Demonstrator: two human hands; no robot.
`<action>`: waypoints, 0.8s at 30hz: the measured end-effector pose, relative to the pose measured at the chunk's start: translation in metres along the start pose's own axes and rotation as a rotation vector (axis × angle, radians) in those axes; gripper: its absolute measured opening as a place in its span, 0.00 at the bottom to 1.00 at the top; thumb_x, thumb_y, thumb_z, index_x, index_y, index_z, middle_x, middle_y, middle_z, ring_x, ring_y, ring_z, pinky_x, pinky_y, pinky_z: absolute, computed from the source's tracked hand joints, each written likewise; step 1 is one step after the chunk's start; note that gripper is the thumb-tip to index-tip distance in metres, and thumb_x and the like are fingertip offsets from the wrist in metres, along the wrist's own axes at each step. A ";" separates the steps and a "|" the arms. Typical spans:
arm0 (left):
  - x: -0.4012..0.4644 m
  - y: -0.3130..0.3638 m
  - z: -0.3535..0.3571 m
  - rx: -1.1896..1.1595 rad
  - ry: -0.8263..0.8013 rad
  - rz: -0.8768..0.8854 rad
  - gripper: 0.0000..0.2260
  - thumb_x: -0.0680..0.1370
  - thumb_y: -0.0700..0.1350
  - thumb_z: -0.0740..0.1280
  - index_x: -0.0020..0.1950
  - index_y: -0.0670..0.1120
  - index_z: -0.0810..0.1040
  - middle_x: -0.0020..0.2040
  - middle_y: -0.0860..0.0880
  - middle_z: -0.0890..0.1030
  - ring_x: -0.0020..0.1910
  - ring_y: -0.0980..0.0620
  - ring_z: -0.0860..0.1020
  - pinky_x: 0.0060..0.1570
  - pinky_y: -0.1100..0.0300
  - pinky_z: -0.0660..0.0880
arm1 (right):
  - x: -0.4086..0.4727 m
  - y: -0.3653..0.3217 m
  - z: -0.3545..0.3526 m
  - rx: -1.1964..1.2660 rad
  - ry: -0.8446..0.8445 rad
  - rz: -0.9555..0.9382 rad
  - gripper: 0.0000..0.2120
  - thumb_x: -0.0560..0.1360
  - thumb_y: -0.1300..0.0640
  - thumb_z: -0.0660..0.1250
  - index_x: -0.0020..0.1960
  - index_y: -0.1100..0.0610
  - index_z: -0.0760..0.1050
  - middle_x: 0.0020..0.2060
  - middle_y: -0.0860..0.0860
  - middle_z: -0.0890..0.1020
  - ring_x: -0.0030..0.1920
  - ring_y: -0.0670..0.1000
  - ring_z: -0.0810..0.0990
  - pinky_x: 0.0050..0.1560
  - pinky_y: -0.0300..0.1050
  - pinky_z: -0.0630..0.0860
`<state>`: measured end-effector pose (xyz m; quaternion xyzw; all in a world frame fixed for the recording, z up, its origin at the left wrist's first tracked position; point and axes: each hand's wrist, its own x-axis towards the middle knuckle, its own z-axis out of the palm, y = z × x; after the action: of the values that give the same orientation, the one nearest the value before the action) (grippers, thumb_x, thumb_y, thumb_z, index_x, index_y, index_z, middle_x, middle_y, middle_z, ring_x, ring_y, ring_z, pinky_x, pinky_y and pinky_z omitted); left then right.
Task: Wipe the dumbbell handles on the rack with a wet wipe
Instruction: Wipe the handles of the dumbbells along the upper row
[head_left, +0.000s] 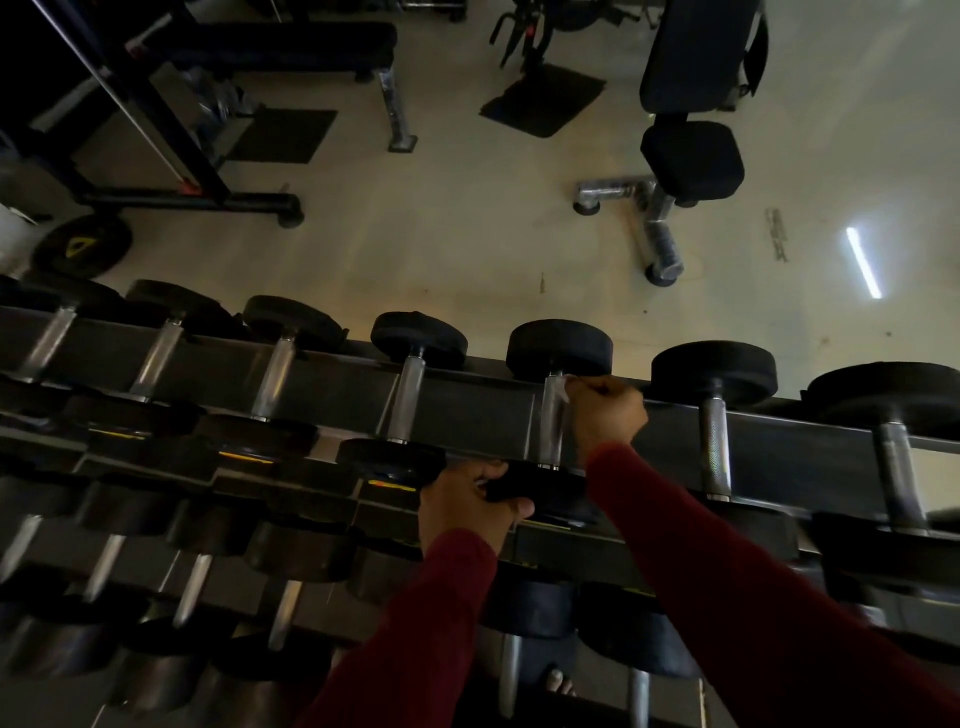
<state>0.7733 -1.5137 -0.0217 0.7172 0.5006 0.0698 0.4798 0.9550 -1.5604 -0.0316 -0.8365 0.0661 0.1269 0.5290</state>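
A dark tiered dumbbell rack (467, 410) runs across the view, holding several black-headed dumbbells with steel handles. My right hand (605, 410) is curled around the upper part of one steel handle (551, 431) on the top tier, pressing a white wet wipe (563, 387) against it. My left hand (467, 506) grips the near black head (545, 493) of that same dumbbell. Both arms wear dark red sleeves. Neighbouring handles stand at the left (408, 400) and right (716, 447).
Lower tiers hold more dumbbells (291, 561). Beyond the rack lies a pale floor with an adjustable bench (691, 156), a flat bench (291, 52), a black frame (156, 130), a weight plate (83, 244) and a mat (543, 98). A sandalled foot (558, 680) shows below.
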 end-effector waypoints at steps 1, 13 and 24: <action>0.000 -0.001 0.000 -0.001 0.001 0.002 0.22 0.58 0.46 0.85 0.50 0.55 0.85 0.48 0.60 0.84 0.46 0.63 0.82 0.55 0.57 0.81 | 0.002 0.000 0.001 0.104 0.001 0.120 0.08 0.71 0.58 0.76 0.35 0.51 0.81 0.35 0.51 0.84 0.41 0.53 0.84 0.52 0.49 0.82; -0.001 0.002 -0.002 0.004 -0.007 -0.008 0.22 0.58 0.47 0.85 0.49 0.56 0.85 0.49 0.59 0.84 0.46 0.61 0.81 0.56 0.56 0.80 | 0.000 -0.009 0.006 0.195 -0.018 0.146 0.03 0.71 0.59 0.77 0.43 0.57 0.84 0.40 0.52 0.84 0.40 0.46 0.82 0.48 0.42 0.81; -0.002 0.002 -0.002 -0.010 -0.003 -0.006 0.22 0.58 0.47 0.85 0.50 0.55 0.85 0.49 0.60 0.84 0.46 0.62 0.81 0.56 0.56 0.80 | 0.019 -0.002 0.005 0.404 -0.302 0.430 0.07 0.79 0.57 0.65 0.43 0.53 0.72 0.41 0.49 0.76 0.45 0.52 0.79 0.44 0.44 0.76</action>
<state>0.7727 -1.5143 -0.0187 0.7134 0.5015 0.0698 0.4845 0.9731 -1.5549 -0.0370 -0.6535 0.1858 0.3424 0.6490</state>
